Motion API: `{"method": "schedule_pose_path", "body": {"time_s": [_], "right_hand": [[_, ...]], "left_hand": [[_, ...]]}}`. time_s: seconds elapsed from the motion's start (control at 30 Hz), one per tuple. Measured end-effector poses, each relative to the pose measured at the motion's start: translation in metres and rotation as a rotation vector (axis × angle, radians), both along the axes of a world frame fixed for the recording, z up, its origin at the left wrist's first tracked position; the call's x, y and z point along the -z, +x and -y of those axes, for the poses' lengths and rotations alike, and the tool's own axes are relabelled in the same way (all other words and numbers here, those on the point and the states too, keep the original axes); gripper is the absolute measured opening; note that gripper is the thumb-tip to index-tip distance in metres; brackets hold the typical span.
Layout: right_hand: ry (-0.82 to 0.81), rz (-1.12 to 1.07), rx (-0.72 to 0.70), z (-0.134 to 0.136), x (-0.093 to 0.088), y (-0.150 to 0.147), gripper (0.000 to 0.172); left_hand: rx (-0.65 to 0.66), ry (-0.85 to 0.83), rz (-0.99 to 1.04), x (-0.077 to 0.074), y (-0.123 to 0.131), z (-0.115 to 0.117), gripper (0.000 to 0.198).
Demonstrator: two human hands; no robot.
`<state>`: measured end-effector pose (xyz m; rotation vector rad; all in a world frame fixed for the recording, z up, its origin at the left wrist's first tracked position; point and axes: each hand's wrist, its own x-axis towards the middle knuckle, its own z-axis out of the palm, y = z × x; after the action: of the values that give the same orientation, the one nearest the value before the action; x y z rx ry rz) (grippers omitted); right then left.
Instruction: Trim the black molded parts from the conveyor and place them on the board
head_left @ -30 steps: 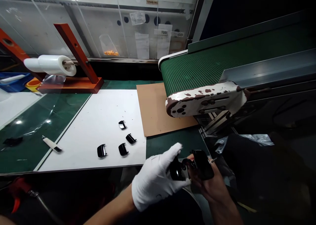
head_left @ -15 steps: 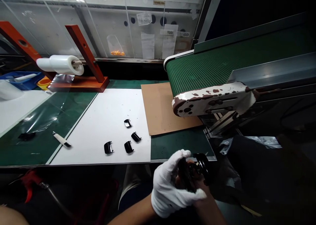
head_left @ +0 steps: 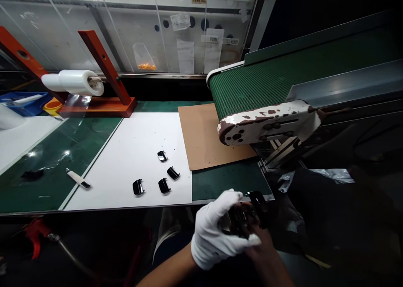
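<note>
My left hand [head_left: 215, 230], in a white glove, and my bare right hand [head_left: 262, 249] both grip a glossy black plastic part [head_left: 248, 213] at the near edge of the bench. Its shape is partly hidden by my fingers, and it may be more than one piece. Ahead of my hands, several similar black parts lie apart on a white board [head_left: 126, 161], among them one [head_left: 137, 187] and another [head_left: 164, 185]. A white-handled knife [head_left: 77, 178] lies at the board's left edge. Neither hand touches these.
A green conveyor belt [head_left: 252, 90] with a chipped white end plate [head_left: 267, 123] slopes down at the right, above a cardboard sheet [head_left: 204, 140]. Behind stand a film roll [head_left: 72, 82] on an orange wooden stand [head_left: 97, 106] and a blue crate [head_left: 25, 103].
My hands have moved right in the view and closed in around the black part, with the gloved fingers now curled over it. The whole scene has shifted slightly as my head moved.
</note>
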<state>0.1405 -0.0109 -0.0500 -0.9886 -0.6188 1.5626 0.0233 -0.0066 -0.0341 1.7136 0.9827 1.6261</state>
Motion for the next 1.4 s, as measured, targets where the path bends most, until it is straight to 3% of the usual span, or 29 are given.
{"method": "schedule_pose_path", "body": {"time_s": [0.1,0.23,0.4,0.57,0.73,0.83,0.97,1.07,1.13,1.27,1.4], "right_hand": [[0.031,0.064,0.038,-0.003,-0.003,0.014,0.034],[0.022,0.198,-0.034,-0.005,-0.009,0.026,0.033],[-0.089,0.32,-0.124,0.004,0.0,0.02,0.031],[-0.143,0.398,-0.138,0.017,0.012,0.016,0.028],[-0.099,0.467,-0.073,0.028,0.003,0.029,0.029],[-0.059,0.405,0.069,0.03,-0.004,0.042,0.032],[-0.062,0.296,0.225,0.025,-0.003,0.053,0.034],[-0.081,0.309,0.267,0.02,0.002,0.056,0.035],[-0.065,0.325,0.264,0.018,0.006,0.057,0.036],[-0.054,0.346,0.231,0.017,0.01,0.064,0.038],[-0.076,0.391,0.176,0.014,0.017,0.064,0.041]], "left_hand": [[0.123,-0.188,-0.227,-0.017,-0.014,-0.007,0.055],[0.373,-0.418,-0.456,-0.033,-0.028,-0.015,0.03],[0.473,-0.554,-0.702,-0.016,-0.032,-0.017,0.027],[0.46,-0.581,-0.864,-0.003,-0.027,-0.013,0.026],[0.32,-0.527,-0.993,-0.003,-0.024,-0.028,0.024],[0.171,-0.496,-1.039,0.005,-0.031,-0.064,0.035],[0.014,-0.452,-1.018,0.021,-0.048,-0.129,0.046],[-0.015,-0.474,-0.999,0.038,-0.056,-0.165,0.039],[0.0,-0.505,-0.987,0.05,-0.059,-0.177,0.034],[0.024,-0.541,-0.937,0.056,-0.063,-0.173,0.045],[0.076,-0.526,-0.862,0.027,-0.056,-0.13,0.085]]}}
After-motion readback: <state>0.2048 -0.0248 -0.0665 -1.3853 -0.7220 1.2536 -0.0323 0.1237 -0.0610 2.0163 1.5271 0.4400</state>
